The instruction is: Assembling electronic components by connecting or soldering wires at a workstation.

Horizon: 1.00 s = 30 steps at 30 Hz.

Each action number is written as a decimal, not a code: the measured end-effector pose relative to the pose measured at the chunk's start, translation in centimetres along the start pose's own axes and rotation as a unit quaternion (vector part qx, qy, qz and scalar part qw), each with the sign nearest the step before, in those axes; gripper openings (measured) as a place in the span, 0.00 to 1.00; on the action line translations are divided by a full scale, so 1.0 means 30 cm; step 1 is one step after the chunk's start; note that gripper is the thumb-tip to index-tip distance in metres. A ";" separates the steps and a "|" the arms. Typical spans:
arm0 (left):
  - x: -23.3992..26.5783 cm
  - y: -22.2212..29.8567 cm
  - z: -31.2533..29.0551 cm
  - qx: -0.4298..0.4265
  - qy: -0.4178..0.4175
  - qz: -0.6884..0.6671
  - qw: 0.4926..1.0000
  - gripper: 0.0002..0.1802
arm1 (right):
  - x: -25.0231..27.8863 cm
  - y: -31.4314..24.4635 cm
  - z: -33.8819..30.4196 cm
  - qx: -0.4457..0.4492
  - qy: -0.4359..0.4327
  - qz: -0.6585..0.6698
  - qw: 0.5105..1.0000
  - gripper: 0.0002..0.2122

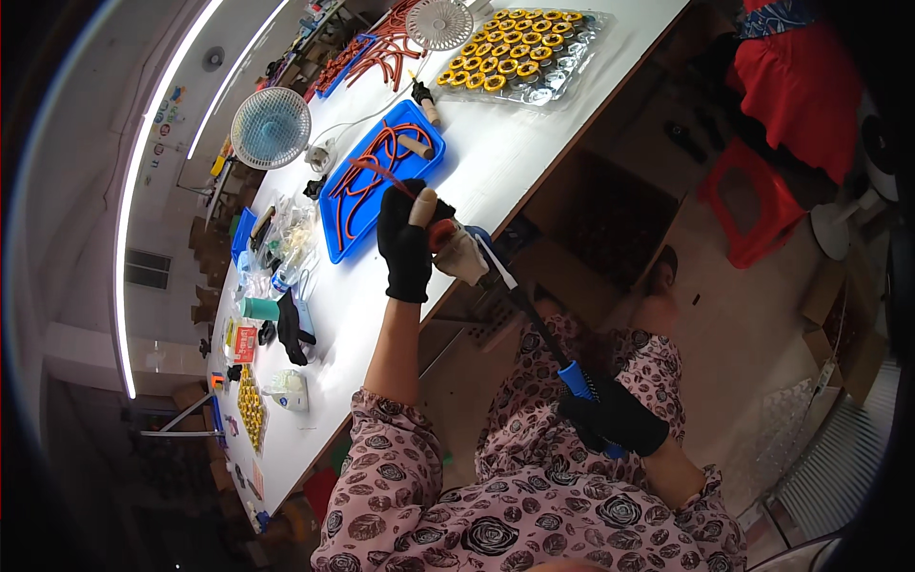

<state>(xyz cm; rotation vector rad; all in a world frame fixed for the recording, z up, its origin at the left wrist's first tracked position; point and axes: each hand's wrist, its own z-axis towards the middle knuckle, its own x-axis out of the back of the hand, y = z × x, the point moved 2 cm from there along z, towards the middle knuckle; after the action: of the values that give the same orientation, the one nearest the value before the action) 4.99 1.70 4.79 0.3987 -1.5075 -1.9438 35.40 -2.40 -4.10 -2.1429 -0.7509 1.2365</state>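
Observation:
My left hand point(404, 238), in a black glove with a beige cover on the thumb, is closed at the table's edge around a reddish wire strand point(379, 172). Just beside its fingers is a round orange-red piece point(441, 234), against a whitish wrapped block point(461, 259). My black-gloved right hand point(620, 418) grips the blue handle of a long dark-shafted tool point(541, 329), held over my lap. The shaft slants up to the block; its tip is hard to make out. Beyond my left hand, a blue tray point(429, 170) holds several red-brown wire lengths.
Yellow rings point(519, 48) in clear plastic lie at the table's far end. Two fans point(271, 129) stand along the table. A teal cup point(259, 308), a black glove point(294, 329) and plastic bags are at left. On the floor at right is a red stool point(748, 214).

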 end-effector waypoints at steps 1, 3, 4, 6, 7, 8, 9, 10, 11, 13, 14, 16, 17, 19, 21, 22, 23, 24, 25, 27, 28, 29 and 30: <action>0.003 0.002 -0.001 -0.024 0.021 0.016 0.999 0.10 | 0.004 0.002 -0.001 0.000 -0.002 0.002 1.000 0.16; 0.007 -0.012 -0.003 -0.014 0.027 0.002 1.000 0.09 | 0.014 0.007 0.001 -0.004 -0.001 -0.045 0.999 0.16; 0.012 -0.025 -0.007 -0.010 0.044 -0.021 0.999 0.08 | 0.017 0.006 0.003 -0.006 -0.004 -0.042 0.999 0.16; 0.011 -0.022 -0.016 -0.008 0.059 -0.037 0.998 0.08 | 0.024 0.002 0.001 -0.025 0.004 -0.029 0.999 0.14; 0.014 -0.016 -0.011 -0.004 0.061 -0.032 0.998 0.08 | 0.031 -0.001 0.006 -0.029 0.000 -0.025 0.999 0.14; 0.021 -0.012 -0.001 0.015 0.034 -0.030 0.999 0.08 | 0.038 -0.004 0.015 -0.043 -0.005 -0.040 0.998 0.14; 0.021 -0.009 0.005 0.036 0.010 -0.031 0.999 0.08 | 0.043 -0.006 0.019 -0.059 -0.010 -0.057 0.997 0.13; 0.019 -0.007 0.008 0.040 0.003 -0.032 0.999 0.08 | 0.046 -0.004 0.024 -0.064 -0.015 -0.054 0.996 0.13; 0.023 -0.016 0.007 0.045 0.006 -0.028 0.999 0.08 | 0.048 -0.005 0.030 -0.048 -0.013 -0.076 0.996 0.14; 0.025 -0.029 0.009 0.020 0.017 0.008 1.000 0.08 | 0.060 0.004 0.044 -0.032 -0.013 -0.099 0.994 0.14; 0.029 -0.031 0.007 0.021 0.019 0.010 1.000 0.08 | 0.065 0.010 0.054 0.095 -0.022 -0.194 0.976 0.14; 0.038 -0.035 0.003 0.034 0.031 -0.039 0.998 0.08 | 0.063 -0.013 0.050 0.219 -0.032 -0.285 0.932 0.14; 0.040 -0.035 0.005 0.034 0.032 -0.037 0.998 0.08 | 0.066 -0.024 0.047 0.098 -0.023 -0.190 0.977 0.15; 0.052 -0.028 0.010 0.062 0.002 -0.030 0.998 0.12 | 0.058 -0.023 0.047 -0.024 -0.015 -0.088 0.996 0.15; 0.050 -0.001 0.016 0.008 -0.022 0.016 1.000 0.15 | 0.066 -0.025 0.049 -0.026 -0.026 -0.068 0.997 0.15; 0.045 0.016 0.016 -0.046 -0.046 0.060 0.996 0.18 | 0.070 -0.035 0.052 -0.024 -0.031 -0.072 0.997 0.15; 0.049 0.018 0.007 -0.050 -0.040 0.063 0.996 0.18 | 0.072 -0.051 0.054 -0.002 -0.028 -0.072 0.997 0.15; 0.058 -0.002 -0.010 -0.057 -0.010 0.028 0.998 0.20 | 0.064 -0.067 0.047 0.018 -0.010 -0.077 0.997 0.15; 0.068 -0.016 -0.027 -0.063 0.022 -0.008 0.998 0.22 | 0.067 -0.073 0.057 0.017 -0.001 -0.090 0.996 0.15; 0.086 -0.027 -0.077 -0.042 0.069 0.037 0.996 0.23 | 0.107 -0.104 0.095 0.093 0.075 -0.204 0.972 0.11; 0.100 -0.048 -0.109 -0.064 0.079 0.072 0.992 0.22 | 0.097 -0.171 0.097 0.083 0.066 -0.156 0.982 0.09; 0.114 -0.070 -0.139 -0.085 0.091 0.105 0.987 0.21 | 0.088 -0.205 0.129 0.080 0.065 -0.168 0.980 0.09; 0.098 -0.068 -0.168 -0.078 0.106 0.109 0.985 0.20 | 0.090 -0.229 0.173 0.123 0.099 -0.181 0.971 0.10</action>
<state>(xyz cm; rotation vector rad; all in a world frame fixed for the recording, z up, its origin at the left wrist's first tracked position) 5.15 -3.70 1.77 0.3442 -1.2015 -1.7715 30.60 5.17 -3.11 -1.7964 -0.8119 0.8610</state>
